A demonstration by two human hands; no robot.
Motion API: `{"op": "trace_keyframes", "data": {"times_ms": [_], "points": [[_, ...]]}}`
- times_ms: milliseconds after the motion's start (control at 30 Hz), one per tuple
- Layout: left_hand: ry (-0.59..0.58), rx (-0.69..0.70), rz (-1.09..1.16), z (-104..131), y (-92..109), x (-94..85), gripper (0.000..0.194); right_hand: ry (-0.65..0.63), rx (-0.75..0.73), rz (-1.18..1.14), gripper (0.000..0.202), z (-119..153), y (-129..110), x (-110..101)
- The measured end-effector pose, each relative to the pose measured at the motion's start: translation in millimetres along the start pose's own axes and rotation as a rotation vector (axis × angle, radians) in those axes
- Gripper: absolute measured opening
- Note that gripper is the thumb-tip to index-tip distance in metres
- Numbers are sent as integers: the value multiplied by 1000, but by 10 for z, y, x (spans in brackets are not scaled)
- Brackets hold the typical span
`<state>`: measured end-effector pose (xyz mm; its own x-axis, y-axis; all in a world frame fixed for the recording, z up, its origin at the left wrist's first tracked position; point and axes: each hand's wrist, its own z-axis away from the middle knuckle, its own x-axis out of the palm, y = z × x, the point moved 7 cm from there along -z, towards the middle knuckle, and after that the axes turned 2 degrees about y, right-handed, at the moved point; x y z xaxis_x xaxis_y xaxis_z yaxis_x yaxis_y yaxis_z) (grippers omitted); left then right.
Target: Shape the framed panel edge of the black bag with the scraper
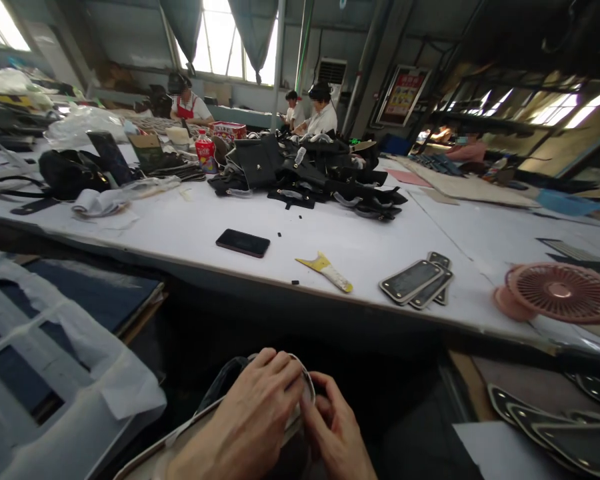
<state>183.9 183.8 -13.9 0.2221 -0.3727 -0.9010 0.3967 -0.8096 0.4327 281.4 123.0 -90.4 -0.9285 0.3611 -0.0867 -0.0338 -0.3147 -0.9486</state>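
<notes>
A worker's left hand (240, 417) lay over the pale-edged rim of a dark bag piece (180, 437), its fingers curled together on the edge, while the right hand (337, 427) pinched the same rim between thumb and fingers just beside it. The piece sat low in front of the worktable (350, 240), where a smartphone (243, 243), a yellow-and-white tool (325, 271), stacked dark panels (417, 283) and a pink fan (560, 291) lay or stood near the front edge. Behind them, black bags (300, 170) were heaped beside a red-labelled bottle (205, 153).
</notes>
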Motion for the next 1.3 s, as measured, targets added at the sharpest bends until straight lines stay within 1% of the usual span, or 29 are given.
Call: {"op": "trace_keyframes", "data": {"times_ms": [133,267,333,400,467,533,633,700,733,767,833,867,900,933,1000,1067,1100,1300], "points": [[33,23,79,79,-78,66,30,-19,11,30,56,2,-45,10],[35,110,-25,57,-82,110,27,-54,10,176,46,-27,-140,0],[52,146,-91,52,-91,151,26,-62,-13,229,46,-42,-176,-6],[92,172,-121,61,-101,195,28,-80,-25,243,47,-52,-181,2],[126,198,-104,75,-98,235,33,-88,-24,231,49,-57,-167,12],[136,203,-79,75,-94,246,32,-74,-30,223,49,-58,-163,11],[95,202,-43,38,-76,184,21,-47,-50,242,49,-45,-181,8],[56,195,15,-6,-77,97,11,-42,-72,261,50,-29,-197,15],[57,172,62,-32,-99,38,10,-31,-87,265,51,-21,-207,12],[79,133,123,-61,-142,-29,13,-17,-101,270,53,-13,-215,7],[177,43,256,-119,-265,-163,26,21,-126,297,56,0,-229,-8],[228,12,309,-147,-330,-210,33,40,-134,320,56,3,-236,-17],[252,-6,344,-180,-388,-228,39,64,-148,349,55,5,-247,-28],[238,-8,364,-220,-433,-212,41,92,-168,382,53,5,-265,-41],[136,4,375,-306,-500,-115,39,140,-225,427,47,0,-304,-65],[37,4,391,-374,-559,-21,36,162,-268,435,42,-18,-316,-79],[15,3,403,-397,-582,1,35,160,-275,432,41,-33,-304,-82],[-7,-10,484,-419,-627,-21,34,132,-261,450,40,-102,-230,-57]]}}
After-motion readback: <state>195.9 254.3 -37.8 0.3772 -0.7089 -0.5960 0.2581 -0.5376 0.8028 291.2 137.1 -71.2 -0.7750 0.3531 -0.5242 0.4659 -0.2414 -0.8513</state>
